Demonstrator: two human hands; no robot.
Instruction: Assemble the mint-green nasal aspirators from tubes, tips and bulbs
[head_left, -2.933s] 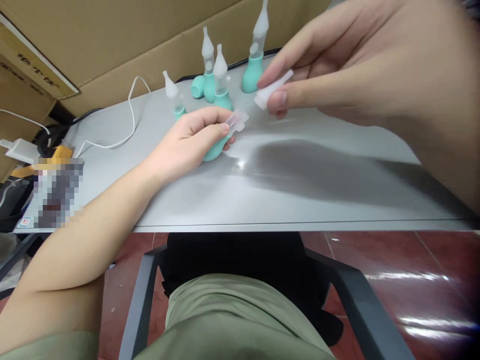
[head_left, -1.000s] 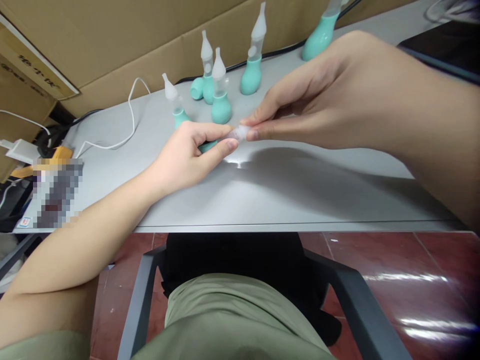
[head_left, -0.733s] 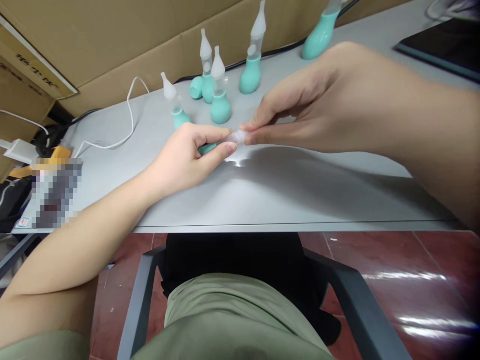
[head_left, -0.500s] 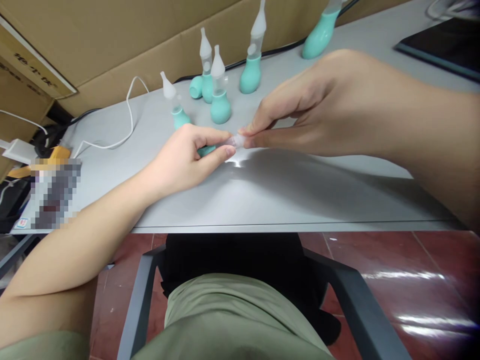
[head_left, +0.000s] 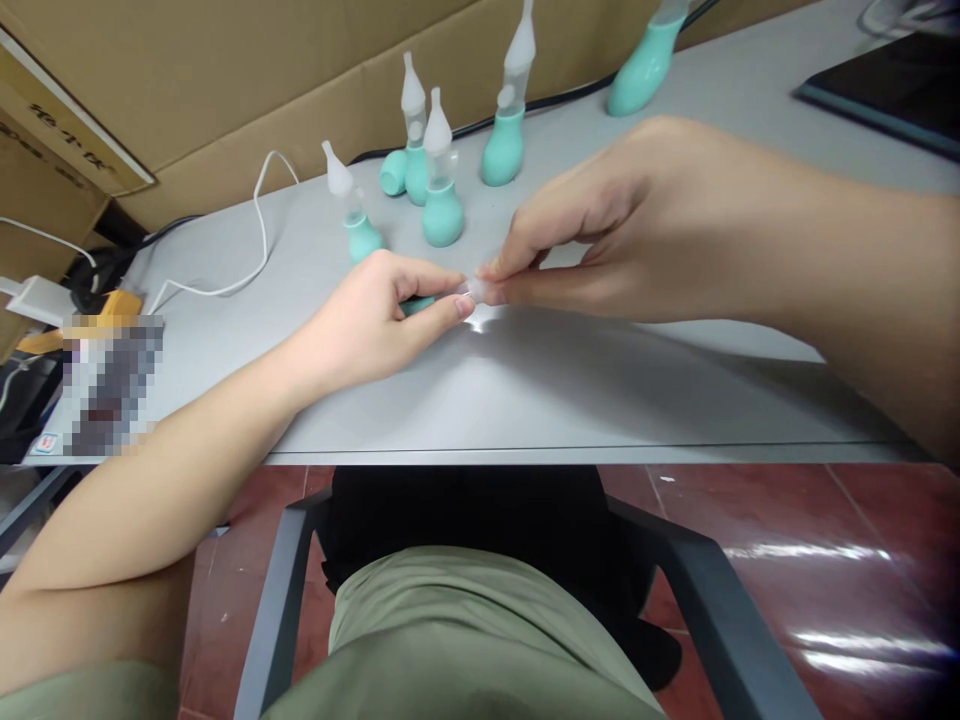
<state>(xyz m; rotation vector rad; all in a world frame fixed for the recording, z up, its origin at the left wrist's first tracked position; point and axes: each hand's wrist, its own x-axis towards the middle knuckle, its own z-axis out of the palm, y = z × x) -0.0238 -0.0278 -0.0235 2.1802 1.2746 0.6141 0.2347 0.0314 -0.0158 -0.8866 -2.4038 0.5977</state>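
Note:
Above the table, my left hand [head_left: 371,322] is closed around a bulb nasal aspirator [head_left: 417,304]. Some of its teal bulb shows between thumb and forefinger; the palm side is hidden. My right hand [head_left: 611,230] pinches the whitish nozzle [head_left: 478,287] at the other end with thumb and fingertips, which cover most of it. Both hands meet over the table's middle. Just behind them stand an aspirator with a white tip [head_left: 443,212], another leaning one [head_left: 364,238], and a taller one [head_left: 503,150].
Farther back are another aspirator [head_left: 417,175], a loose teal bulb [head_left: 392,174] and an aspirator [head_left: 640,75] at right. A black flat device [head_left: 892,90] lies back right. A white cable [head_left: 259,225] crosses the grey table [head_left: 525,400] at left. Cardboard [head_left: 300,70] stands behind.
Little differs. My right hand has dipped slightly, and its fingertips sit a bit closer to my left fingers on the nozzle. The aspirator stays in both hands.

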